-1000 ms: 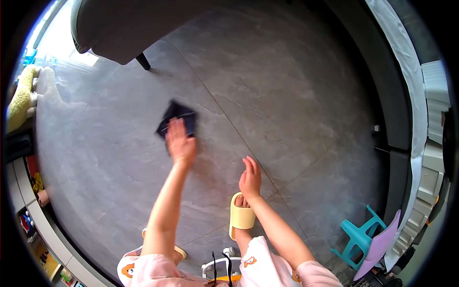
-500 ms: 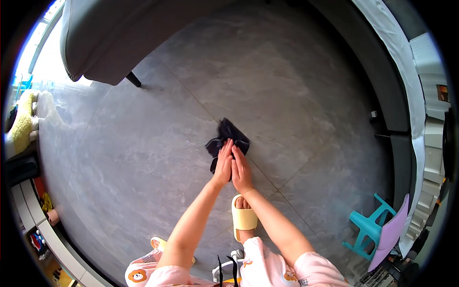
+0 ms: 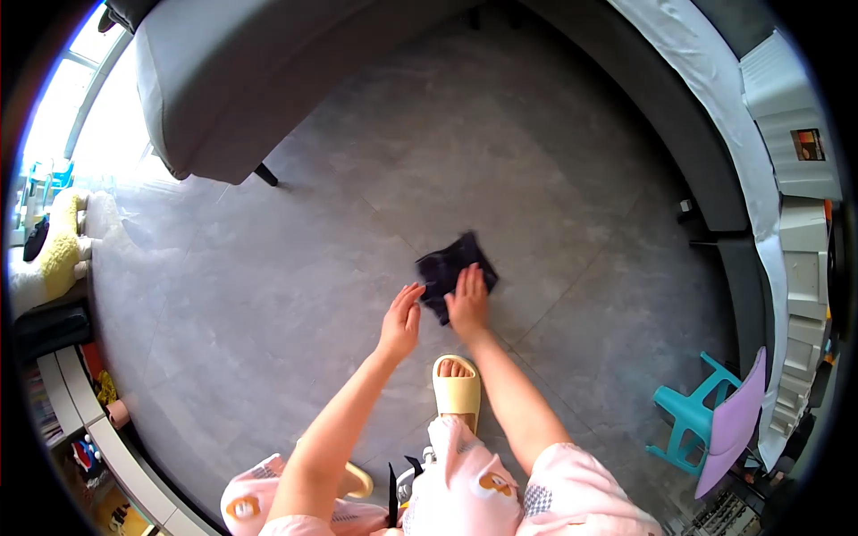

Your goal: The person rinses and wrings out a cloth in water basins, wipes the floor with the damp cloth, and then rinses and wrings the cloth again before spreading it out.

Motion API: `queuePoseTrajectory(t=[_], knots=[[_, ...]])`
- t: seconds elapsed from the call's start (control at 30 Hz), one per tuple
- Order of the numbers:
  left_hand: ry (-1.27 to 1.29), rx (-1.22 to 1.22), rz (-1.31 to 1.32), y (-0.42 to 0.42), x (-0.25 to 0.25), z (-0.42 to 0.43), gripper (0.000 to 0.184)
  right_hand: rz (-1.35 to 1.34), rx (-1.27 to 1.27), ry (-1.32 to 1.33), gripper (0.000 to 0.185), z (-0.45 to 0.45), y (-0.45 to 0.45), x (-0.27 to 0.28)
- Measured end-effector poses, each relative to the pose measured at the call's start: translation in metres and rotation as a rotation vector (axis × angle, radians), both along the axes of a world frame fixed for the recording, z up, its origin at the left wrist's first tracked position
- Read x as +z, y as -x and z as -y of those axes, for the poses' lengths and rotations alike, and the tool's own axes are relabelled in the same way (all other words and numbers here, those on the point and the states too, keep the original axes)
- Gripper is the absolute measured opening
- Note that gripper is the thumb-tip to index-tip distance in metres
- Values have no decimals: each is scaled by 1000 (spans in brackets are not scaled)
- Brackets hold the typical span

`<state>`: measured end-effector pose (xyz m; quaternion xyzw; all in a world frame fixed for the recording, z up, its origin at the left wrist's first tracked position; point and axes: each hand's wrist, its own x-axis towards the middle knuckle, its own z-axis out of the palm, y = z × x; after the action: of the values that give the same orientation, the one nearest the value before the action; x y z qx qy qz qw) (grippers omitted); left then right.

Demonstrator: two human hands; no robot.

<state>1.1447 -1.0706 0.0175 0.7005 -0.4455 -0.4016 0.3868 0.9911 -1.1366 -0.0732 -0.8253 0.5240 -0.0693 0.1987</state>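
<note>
The dark cloth is being spread on the grey floor, ahead of the nearer yellow slipper and well apart from the sofa leg and the teal stool. Its near right part is being covered by the right hand, which is being held open, palm down, with the fingers laid out over the fabric. The left hand is likewise being held open, empty, its fingertips just beside the cloth's left edge; whether the edge is being touched cannot be told. Since the cloth is apparently being pressed rather than gripped, contact could be lost if the pressure were being eased, and the fabric could be left behind by a sliding palm. Its left corner, which is not being clearly pinned, could be folded under or bunched if the cloth were being pushed sideways. With the slipper being placed so near, the cloth could also be caught beneath the sole if it were being drawn too far back.
</note>
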Motion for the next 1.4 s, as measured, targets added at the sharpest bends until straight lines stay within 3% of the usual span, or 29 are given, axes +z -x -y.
queuePoseTrajectory(t=[0.13,0.2,0.33,0.4,0.53,0.6,0.8,0.9,0.93,0.97,1.0,1.07,1.13,1.23,1.4], knots=[[-163,-109,73,-43,30,-24,32,-135,-352,91,59,28,19,-20],[-167,-126,95,-62,42,-31,31,-262,-388,72,58,25,-14,-11],[-111,-304,307,-102,67,-62,31,-114,109,88,59,-30,-95,-3],[-81,-291,310,-121,76,-80,30,-75,364,-99,67,-63,-131,0],[-86,-149,236,-149,85,-122,29,-216,769,-72,57,-75,-146,-2],[-107,-19,160,-159,79,-135,27,-313,665,40,57,-44,-112,-12],[-98,121,60,-152,56,-121,28,-248,-235,-2,64,57,22,-34],[-105,117,-8,-135,46,-94,27,-211,-351,41,61,84,19,-26],[-106,125,-50,-128,40,-83,26,-158,-244,122,57,86,2,-19],[-150,140,-110,-120,35,-73,27,-97,-155,17,54,85,-25,2],[-179,150,-181,-113,30,-63,27,-91,-67,115,54,72,-44,-19],[-241,173,-327,-98,22,-47,28,-132,32,187,48,38,-71,-11],[-208,156,-349,-89,15,-34,28,-16,68,132,48,42,-62,-10],[-237,205,-427,-84,6,-25,29,-176,-91,171,46,98,-41,-7],[-327,220,-469,-81,-15,-23,29,-238,219,87,51,56,-19,0]])
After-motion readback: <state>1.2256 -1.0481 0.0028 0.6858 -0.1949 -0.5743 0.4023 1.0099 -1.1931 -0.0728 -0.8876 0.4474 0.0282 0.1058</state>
